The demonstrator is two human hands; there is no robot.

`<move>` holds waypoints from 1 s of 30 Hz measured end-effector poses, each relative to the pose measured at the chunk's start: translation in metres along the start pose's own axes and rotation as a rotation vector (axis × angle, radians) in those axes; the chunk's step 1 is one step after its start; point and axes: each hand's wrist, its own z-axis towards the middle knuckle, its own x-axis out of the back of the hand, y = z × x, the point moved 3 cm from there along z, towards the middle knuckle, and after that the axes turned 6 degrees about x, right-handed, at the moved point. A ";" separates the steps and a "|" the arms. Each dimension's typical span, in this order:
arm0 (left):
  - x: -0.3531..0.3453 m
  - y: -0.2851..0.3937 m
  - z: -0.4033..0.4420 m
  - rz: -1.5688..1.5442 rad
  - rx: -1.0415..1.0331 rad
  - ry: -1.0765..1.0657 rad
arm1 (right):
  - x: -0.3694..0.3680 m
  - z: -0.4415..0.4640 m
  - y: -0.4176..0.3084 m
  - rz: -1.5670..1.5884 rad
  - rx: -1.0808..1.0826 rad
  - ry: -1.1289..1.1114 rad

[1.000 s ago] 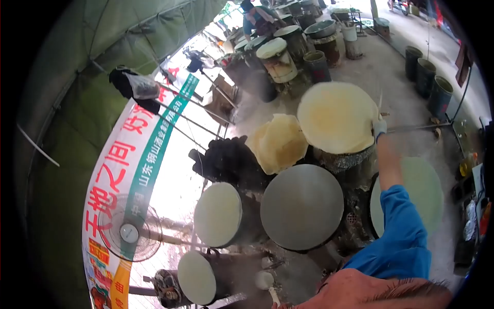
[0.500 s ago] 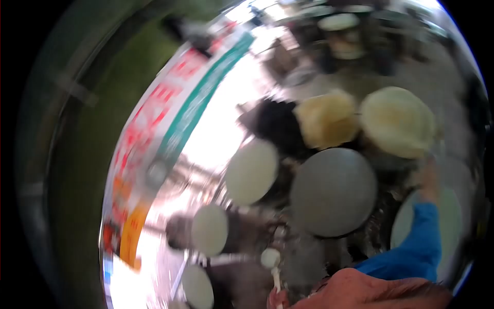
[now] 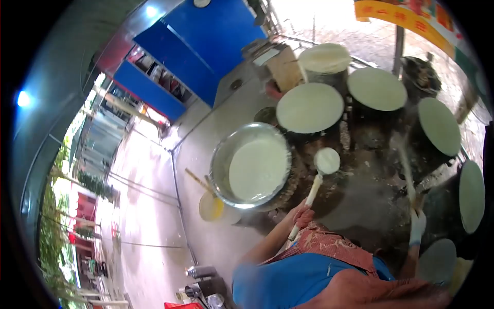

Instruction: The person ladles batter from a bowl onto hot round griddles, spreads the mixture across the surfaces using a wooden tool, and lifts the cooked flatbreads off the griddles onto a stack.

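Note:
My left hand (image 3: 303, 215) is closed around the pale handle of a ladle (image 3: 327, 160), whose round cup holds something white. Left of the ladle stands a wide metal basin (image 3: 218, 188) of white batter. On the right, my right hand (image 3: 416, 205) appears closed on a pale stick-like tool (image 3: 406, 167), smeared by motion; its far end is unclear. A white band (image 3: 418, 227) shows around that wrist. Round griddles covered with pale batter curve around me, among them a near-left griddle (image 3: 310, 108), a back griddle (image 3: 377, 88) and a right griddle (image 3: 439, 126).
A small bowl (image 3: 210, 208) with something yellow and sticks sits left of the basin. Behind the griddles are a cardboard box (image 3: 284, 67) and a dark bin (image 3: 422, 76). Blue cabinets (image 3: 206, 41) stand at the back. Another griddle (image 3: 472, 196) is far right.
My view has swung left, bringing the basin and blue cabinets into sight. My right arm was reaching toward a large pale flatbread; now that hand is by the pale tool. The ladle stays in my left hand.

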 end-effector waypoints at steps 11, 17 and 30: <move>0.321 0.183 -0.091 0.054 -0.322 0.583 | -0.459 0.026 -0.399 -0.868 1.038 -0.783; 0.372 0.235 -0.087 0.772 -0.120 1.071 | -0.480 0.015 -0.400 -0.784 0.752 -0.929; 0.018 0.263 -0.249 -0.281 -0.354 0.141 | -0.368 -0.072 -0.413 -0.243 0.867 -0.323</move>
